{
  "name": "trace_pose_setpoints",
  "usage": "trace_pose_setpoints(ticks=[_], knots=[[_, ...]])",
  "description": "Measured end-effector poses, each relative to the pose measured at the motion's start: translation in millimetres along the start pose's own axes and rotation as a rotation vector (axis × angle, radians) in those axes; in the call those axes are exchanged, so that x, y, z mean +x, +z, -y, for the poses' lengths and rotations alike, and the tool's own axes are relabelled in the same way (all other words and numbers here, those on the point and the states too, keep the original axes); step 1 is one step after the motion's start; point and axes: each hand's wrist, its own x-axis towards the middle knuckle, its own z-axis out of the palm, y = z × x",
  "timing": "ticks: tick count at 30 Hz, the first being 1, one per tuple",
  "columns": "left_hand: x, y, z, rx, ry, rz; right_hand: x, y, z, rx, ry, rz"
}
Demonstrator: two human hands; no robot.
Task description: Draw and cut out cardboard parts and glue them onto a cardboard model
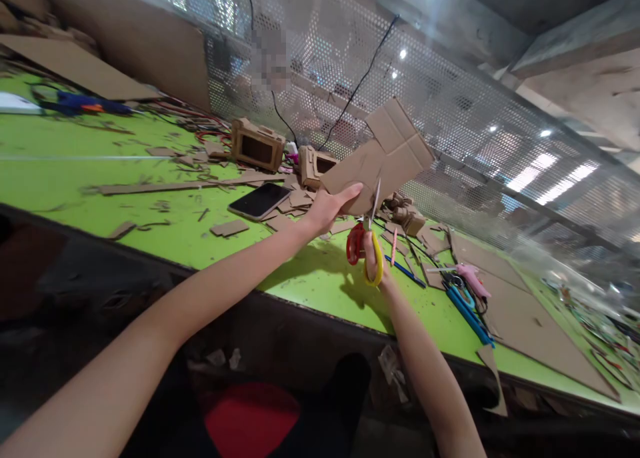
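Observation:
My left hand (pixel 330 208) grips the near left edge of a piece of cardboard (pixel 383 155), with the thumb lying on its face. The cardboard is tilted up above the table and has crease lines and a stepped outline. In my right hand (pixel 371 255) is a pair of scissors (pixel 373 208) with one red and one yellow handle loop. Its blades point up at the cardboard's lower edge and overlap it in view; I cannot tell whether they are cutting. Fingers of my right hand pass through the handle loops.
On the green table (pixel 300 271) lie a phone (pixel 260 200), cardboard scraps, a blue pen (pixel 406 272), a pink glue gun (pixel 473 280) and a large cardboard sheet (pixel 540 331). Two small cardboard boxes (pixel 257 146) stand behind. A perforated metal screen (pixel 450 111) rises at the back.

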Motion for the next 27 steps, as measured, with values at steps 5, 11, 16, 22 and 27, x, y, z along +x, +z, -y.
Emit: trace_pose_setpoints(ticks=[5,11,16,22,27], knots=[[0.4,-1.7,3.5,0.064,0.051,0.046,1.8,-4.5,-5.9,-0.12,0.01,0.001],[-2.0,-2.2,-3.8,0.168,0.058,0.031,2.0,-7.8,-11.1,-0.25,0.068,-0.009],[-2.1,-2.4,-2.5,0.184,0.047,0.009,0.4,-6.3,-10.0,-0.205,0.059,-0.028],[-1.4,-2.8,9.0,0.079,0.053,0.022,0.9,-1.6,-10.6,-0.156,0.052,-0.082],[6.8,-8.1,-6.1,0.059,-0.079,0.069,2.7,-11.8,-8.8,-0.081,0.039,-0.021]])
